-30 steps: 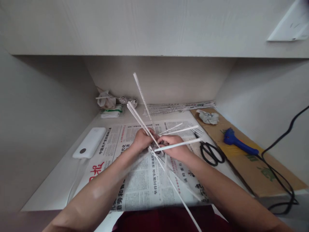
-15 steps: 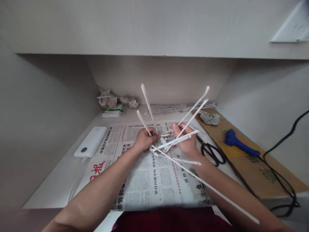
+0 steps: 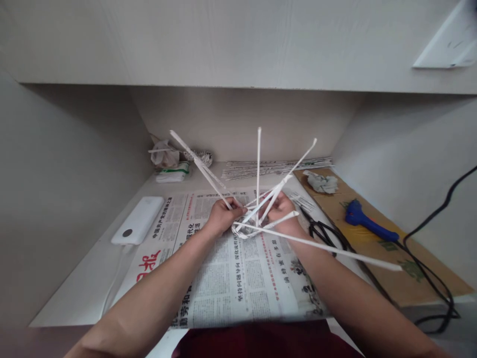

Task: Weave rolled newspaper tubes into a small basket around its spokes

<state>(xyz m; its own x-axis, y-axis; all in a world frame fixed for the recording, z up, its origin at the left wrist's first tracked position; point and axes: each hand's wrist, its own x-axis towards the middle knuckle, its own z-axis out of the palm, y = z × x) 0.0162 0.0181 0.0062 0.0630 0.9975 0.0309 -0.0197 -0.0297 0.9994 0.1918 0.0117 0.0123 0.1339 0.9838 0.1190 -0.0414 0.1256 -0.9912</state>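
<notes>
Between my hands is a small woven piece of rolled-paper sticks (image 3: pixel 244 232), round at its base, with several long white sticks fanning out. My left hand (image 3: pixel 224 215) is closed on its left edge, thumb and fingers pinching near the base of a stick. At the right side, my right hand (image 3: pixel 280 206) is closed around the piece, its fingers partly hidden behind the sticks. One long paper stick (image 3: pixel 335 248) reaches across my right forearm. Beneath everything lies a spread newspaper (image 3: pixel 219 278).
Black scissors (image 3: pixel 324 233) lie right of my right hand. A blue glue gun (image 3: pixel 367 221) with a black cord rests on cardboard (image 3: pixel 372 248), near crumpled paper (image 3: pixel 320 182). A white power bank (image 3: pixel 137 220) lies left. Paper sticks (image 3: pixel 276 168) lie along the back.
The woven piece has turned between my hands: its upright sticks have swung left and the long stick has risen from low right to nearly level. Both hands stay closed on it.
</notes>
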